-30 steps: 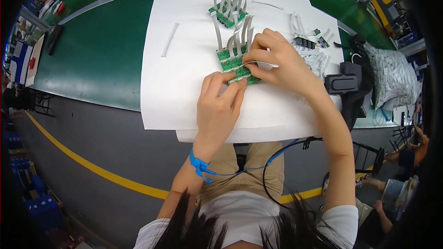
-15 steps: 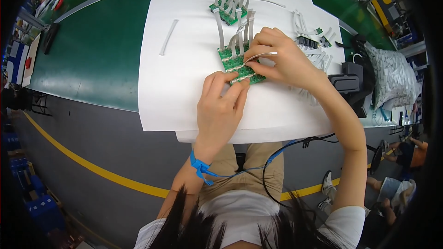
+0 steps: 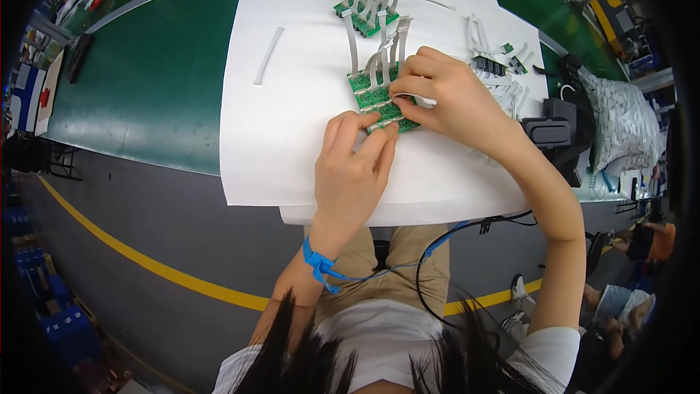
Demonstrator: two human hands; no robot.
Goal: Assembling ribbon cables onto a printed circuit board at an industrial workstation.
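Observation:
A green circuit board (image 3: 360, 86) lies on the white paper, with several flat ribbon cables (image 3: 353, 51) standing up from its far rows of connectors. My left hand (image 3: 352, 162) presses on the near left part of the board, thumb and fingers gripping its near edge. Between the thumb and fingers of my right hand (image 3: 456, 98) is a short white ribbon cable (image 3: 420, 98), held over the board's right side. One end of it is near a white connector; my fingers hide whether it sits inside. A blue wrist strap (image 3: 319, 263) circles my left wrist.
Beyond stands a second green board (image 3: 367, 24) full of upright ribbon cables. Loose cables lie on the paper (image 3: 251, 142) at left (image 3: 268, 56) and far right. Black connector pieces (image 3: 488, 66), a black device (image 3: 548, 131) and a bag of cables (image 3: 625, 120) are at right.
In my right hand the ribbon cable has turned, showing more of its flat face, its free end slightly lower. My left hand keeps its hold on the board.

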